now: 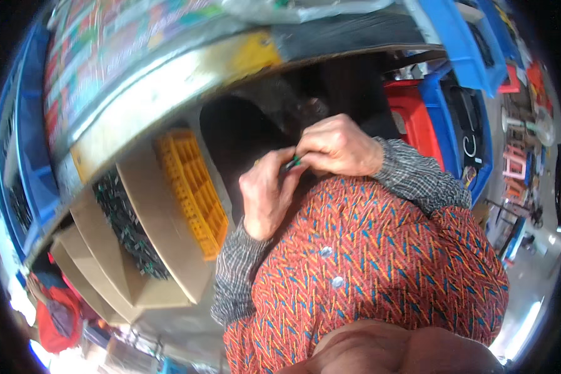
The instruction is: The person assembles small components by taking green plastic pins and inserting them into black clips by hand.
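Close in front of my patterned top, my two hands meet over a small dark piece with a green part. My left hand pinches it between thumb and fingers. From the other side, my right hand closes on the same piece, its fingertips pressed together. The piece is mostly hidden by my fingers, so its exact kind does not show. To the left, an open cardboard box holds many small black and green pieces that look similar in colour.
A yellow plastic crate stands between the cardboard box and my left arm. The table's metal edge curves across ahead. Blue bins stand at the left and right. A red stool is near my right elbow.
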Tool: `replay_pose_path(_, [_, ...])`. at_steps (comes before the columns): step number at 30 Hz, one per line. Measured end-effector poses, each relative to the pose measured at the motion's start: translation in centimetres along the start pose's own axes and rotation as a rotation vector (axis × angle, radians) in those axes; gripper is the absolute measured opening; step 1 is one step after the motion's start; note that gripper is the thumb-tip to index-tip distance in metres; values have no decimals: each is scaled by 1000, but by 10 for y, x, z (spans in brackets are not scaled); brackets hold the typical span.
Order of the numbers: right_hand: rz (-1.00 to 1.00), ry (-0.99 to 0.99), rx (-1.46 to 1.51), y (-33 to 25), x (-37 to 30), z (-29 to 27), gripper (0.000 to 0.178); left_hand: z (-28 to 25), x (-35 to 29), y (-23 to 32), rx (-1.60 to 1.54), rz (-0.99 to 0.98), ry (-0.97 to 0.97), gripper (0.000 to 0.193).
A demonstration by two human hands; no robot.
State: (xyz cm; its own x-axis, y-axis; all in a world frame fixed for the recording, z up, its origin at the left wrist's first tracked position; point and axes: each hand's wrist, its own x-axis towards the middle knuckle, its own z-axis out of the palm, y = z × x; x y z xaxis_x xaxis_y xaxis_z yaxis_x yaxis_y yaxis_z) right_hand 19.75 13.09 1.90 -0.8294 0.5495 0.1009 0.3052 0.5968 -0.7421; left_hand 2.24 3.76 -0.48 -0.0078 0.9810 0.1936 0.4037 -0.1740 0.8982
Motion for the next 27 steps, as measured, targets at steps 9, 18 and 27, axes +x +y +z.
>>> replay_pose_path(9, [106, 24, 106, -5, 9, -5, 11, -13, 12, 10, 66, -8, -28, 16])
replay_pose_path(18, [-3, 197, -212, -16, 3, -97, 23, -9, 15, 14, -158, -178, -16, 17])
replay_pose_path(27, [455, 689, -1066, 36, -79, -252, 15, -5, 17, 23, -293, -234, -13, 14])
